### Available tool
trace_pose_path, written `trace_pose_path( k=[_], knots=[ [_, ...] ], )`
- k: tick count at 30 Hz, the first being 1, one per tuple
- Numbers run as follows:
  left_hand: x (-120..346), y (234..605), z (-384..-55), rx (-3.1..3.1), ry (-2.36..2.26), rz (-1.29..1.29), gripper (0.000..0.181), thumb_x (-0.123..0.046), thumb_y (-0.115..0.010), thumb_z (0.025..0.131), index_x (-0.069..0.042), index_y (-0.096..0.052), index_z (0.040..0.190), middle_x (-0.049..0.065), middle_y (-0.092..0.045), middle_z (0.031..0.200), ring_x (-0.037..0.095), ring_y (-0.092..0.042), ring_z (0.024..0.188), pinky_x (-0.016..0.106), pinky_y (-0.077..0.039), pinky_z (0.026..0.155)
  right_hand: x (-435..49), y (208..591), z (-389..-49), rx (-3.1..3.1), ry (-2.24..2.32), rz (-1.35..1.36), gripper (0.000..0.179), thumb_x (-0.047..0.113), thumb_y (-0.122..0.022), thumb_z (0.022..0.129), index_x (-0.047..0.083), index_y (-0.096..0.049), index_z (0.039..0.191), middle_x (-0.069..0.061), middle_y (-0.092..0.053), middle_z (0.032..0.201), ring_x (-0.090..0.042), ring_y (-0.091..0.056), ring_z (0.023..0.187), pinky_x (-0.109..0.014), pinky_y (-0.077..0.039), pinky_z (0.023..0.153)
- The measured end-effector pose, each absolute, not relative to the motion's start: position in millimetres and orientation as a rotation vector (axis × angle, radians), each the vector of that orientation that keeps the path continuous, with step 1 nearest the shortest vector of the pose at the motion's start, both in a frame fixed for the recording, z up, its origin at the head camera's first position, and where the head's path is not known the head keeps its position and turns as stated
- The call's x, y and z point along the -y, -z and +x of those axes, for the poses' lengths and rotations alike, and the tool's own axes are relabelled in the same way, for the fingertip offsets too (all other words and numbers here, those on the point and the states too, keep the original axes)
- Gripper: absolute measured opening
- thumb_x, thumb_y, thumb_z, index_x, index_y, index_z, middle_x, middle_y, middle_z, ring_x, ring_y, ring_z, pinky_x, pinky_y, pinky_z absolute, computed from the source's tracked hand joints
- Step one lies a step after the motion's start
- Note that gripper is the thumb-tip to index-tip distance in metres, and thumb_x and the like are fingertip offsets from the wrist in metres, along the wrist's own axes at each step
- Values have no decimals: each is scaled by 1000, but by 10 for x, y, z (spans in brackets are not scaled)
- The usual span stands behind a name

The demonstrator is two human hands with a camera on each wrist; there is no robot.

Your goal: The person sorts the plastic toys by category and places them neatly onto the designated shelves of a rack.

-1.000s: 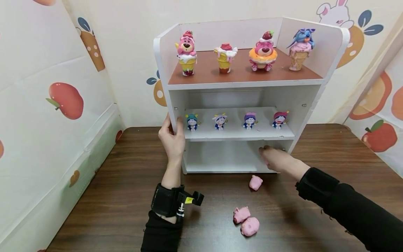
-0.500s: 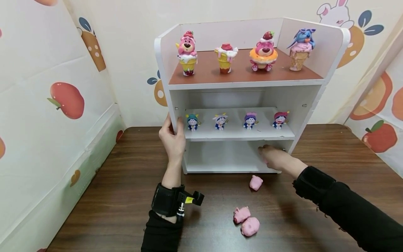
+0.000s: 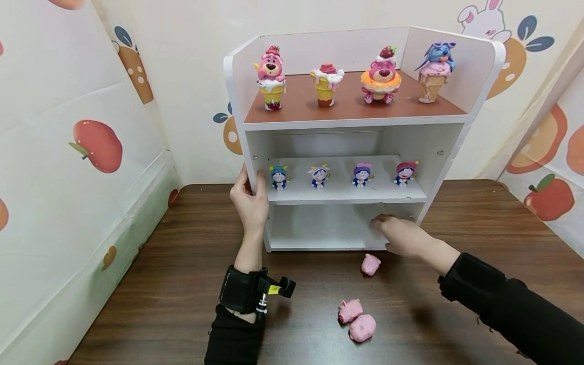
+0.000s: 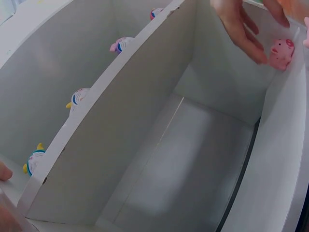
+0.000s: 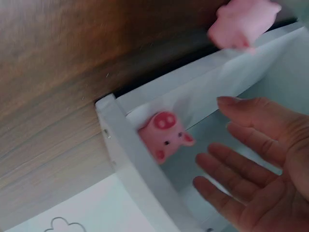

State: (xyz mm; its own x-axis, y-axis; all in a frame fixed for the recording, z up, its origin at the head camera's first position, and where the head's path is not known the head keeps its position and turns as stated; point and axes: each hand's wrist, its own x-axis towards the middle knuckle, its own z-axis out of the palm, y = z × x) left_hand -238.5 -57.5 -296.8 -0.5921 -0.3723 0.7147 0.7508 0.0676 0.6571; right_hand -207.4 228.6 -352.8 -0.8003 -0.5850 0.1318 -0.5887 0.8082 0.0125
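My left hand point(image 3: 250, 203) grips the left side panel of a white toy shelf point(image 3: 351, 122), thumb on the inner side. At the bottom compartment's right end, my right hand point(image 3: 403, 237) has its fingers spread and holds nothing. Just beyond those fingertips, a pink toy pig point(image 5: 164, 135) stands in the corner by the right side wall, snout outward; the hand hides it in the head view. Another pink pig point(image 3: 370, 264) lies on the table just in front of the shelf. Closer to me, two more pigs, one point(image 3: 350, 311) behind the other point(image 3: 362, 328), lie together.
Several small hooded figures, such as the teal one point(image 3: 279, 177), line the middle shelf. On the brown top stand a bear in a cone point(image 3: 271, 78), a yellow cone point(image 3: 326, 85), a bear in an orange ring point(image 3: 381, 76) and a blue figure point(image 3: 436, 71). Patterned walls enclose the wooden table point(image 3: 182, 284).
My right hand has let go of the pig at the lower right corner and drawn back slightly, its fingers now apart. The left hand stays on the side panel.
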Motion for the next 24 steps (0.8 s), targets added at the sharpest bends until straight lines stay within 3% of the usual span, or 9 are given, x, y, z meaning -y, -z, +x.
trace_pose_path(
  k=[3,8,15,24],
  knots=[
    [577,2972,-2384,1493,1661,-397,30,14,-48,81,16,-52,111,29,-56,106,40,-54,95,31,-46,79,-2250,3533,-1980,2802,-98,1066,44,-10,-74,55,-4,-60,95,-15,-58,93,-26,-56,81,-37,-48,66],
    [578,2977,-2384,1499,1664,-396,31,14,-49,81,16,-52,112,27,-56,108,38,-54,98,38,-44,82,-2207,3596,-1871,2693,-156,1288,44,-10,-75,54,0,-61,95,-8,-57,91,-20,-55,83,-34,-47,70],
    [578,2977,-2385,1499,1661,-394,31,14,-48,81,16,-52,112,28,-56,107,38,-54,97,34,-45,81,-2182,3699,-1796,2708,-110,1388,45,-7,-75,56,4,-61,98,-7,-59,96,-21,-55,89,-36,-47,74],
    [574,2964,-2385,1500,1655,-392,31,14,-48,81,16,-52,112,27,-56,108,38,-54,98,36,-45,81,-2179,3825,-1831,2633,-152,1397,38,-10,-71,56,9,-61,86,3,-54,82,-13,-51,78,-30,-46,66]
  ],
)
